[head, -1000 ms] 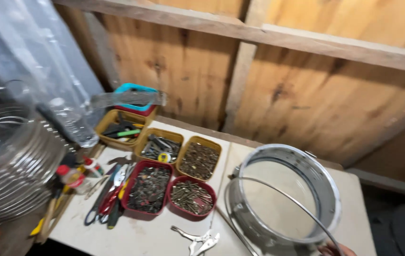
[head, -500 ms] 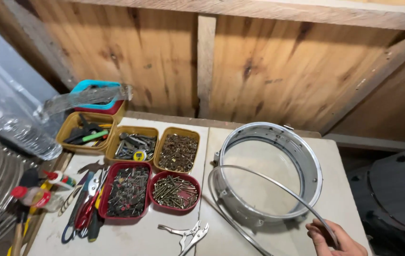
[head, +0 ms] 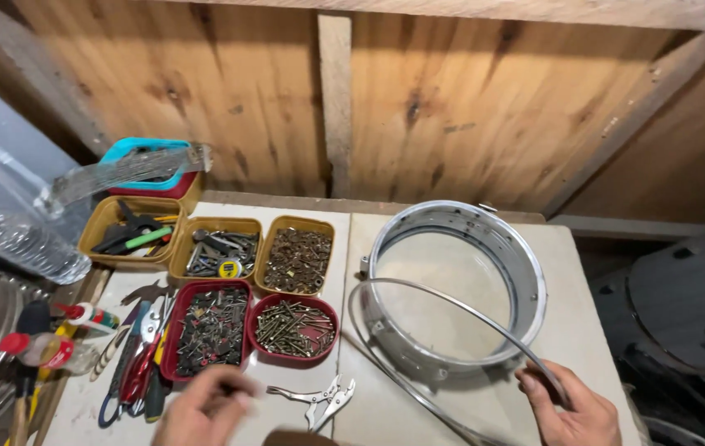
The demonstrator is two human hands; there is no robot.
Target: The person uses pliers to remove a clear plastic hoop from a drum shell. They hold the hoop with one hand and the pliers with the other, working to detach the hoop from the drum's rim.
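— What is held by the right hand point(head: 571, 406)?
— A thin silver metal hoop point(head: 451, 307) is pinched between closed fingers, leaning over the shiny metal drum shell point(head: 534, 272) on the white table point(head: 583, 330).
— And the left hand point(head: 204, 405)?
— Nothing is held; loosely curled fingers hover beside silver locking pliers point(head: 319, 400).

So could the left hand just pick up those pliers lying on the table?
Probably yes. The left hand hovers low over the table, right beside the pliers, which lie flat in the open with nothing on top. It looks empty, though blurred.
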